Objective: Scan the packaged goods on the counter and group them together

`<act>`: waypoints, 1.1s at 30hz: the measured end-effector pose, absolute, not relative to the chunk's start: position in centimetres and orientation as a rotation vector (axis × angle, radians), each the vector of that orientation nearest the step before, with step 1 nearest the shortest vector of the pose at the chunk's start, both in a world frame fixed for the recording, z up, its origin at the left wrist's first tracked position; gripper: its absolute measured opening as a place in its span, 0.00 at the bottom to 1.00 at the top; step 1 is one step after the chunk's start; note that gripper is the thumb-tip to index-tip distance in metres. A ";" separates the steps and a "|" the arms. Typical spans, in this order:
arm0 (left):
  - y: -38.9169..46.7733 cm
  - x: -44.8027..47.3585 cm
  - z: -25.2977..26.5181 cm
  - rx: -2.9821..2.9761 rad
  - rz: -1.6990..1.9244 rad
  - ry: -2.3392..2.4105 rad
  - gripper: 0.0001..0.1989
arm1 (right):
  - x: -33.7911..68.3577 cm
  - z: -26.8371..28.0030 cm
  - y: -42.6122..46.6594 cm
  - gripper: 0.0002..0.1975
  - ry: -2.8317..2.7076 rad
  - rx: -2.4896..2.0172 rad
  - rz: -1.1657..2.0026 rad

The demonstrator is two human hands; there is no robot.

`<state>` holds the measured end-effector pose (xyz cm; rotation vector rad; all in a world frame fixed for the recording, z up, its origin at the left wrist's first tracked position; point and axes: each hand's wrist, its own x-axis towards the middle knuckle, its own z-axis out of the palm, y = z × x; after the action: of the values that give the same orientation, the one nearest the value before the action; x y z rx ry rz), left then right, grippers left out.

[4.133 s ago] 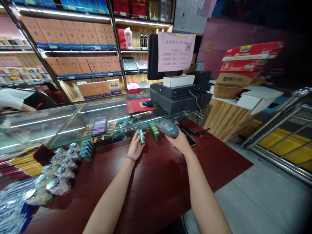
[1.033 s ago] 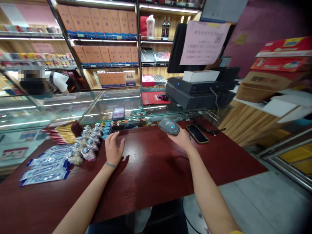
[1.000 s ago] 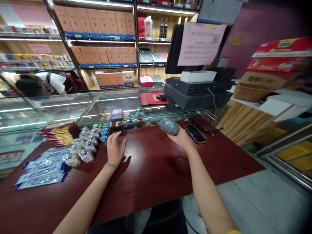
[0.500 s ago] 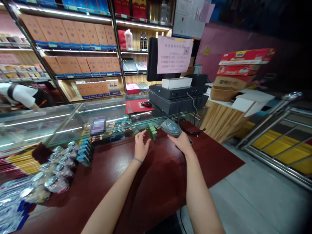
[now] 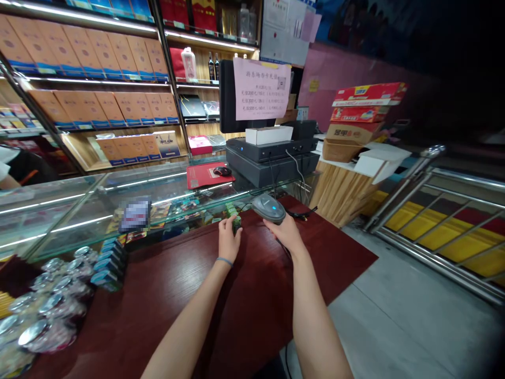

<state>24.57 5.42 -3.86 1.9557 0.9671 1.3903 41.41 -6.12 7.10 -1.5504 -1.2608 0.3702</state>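
Observation:
My right hand (image 5: 286, 231) is wrapped round the handle of a grey barcode scanner (image 5: 269, 208), which shows a lit blue light on top. The scanner is held just above the dark red-brown counter (image 5: 189, 295). At the near end of a short row of small green boxes (image 5: 231, 208), my left hand (image 5: 229, 239) has its fingers and thumb closed about the nearest small green box (image 5: 237, 223). Part of that box is hidden by the fingers.
Teal boxes (image 5: 108, 268) and silver-lidded jars (image 5: 55, 305) stand on the left. Behind the counter are a glass display case (image 5: 90, 184), a mouse (image 5: 222, 171), a black cash drawer (image 5: 268, 171) and a monitor (image 5: 226, 95). A metal railing (image 5: 434, 242) runs at the right.
My left hand has come up to the green boxes and closed on the nearest one. My right hand still holds the scanner. The view has turned to the right.

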 end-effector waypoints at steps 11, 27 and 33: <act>4.3 23.3 -2.5 1.847 1.410 0.927 0.15 | 41.1 6.4 -5.6 0.12 -1.248 -1.542 0.410; 5.3 9.4 -1.3 0.776 1.174 0.582 0.28 | 36.5 6.3 -4.9 0.27 -1.680 -1.552 0.334; 6.0 8.4 -2.5 0.689 1.110 0.560 0.27 | 33.0 7.3 -5.3 0.25 -2.060 -1.631 0.385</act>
<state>8.45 6.05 -2.47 0.6893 0.5595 1.1098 33.00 -5.35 7.29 -1.6309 -2.0598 0.3855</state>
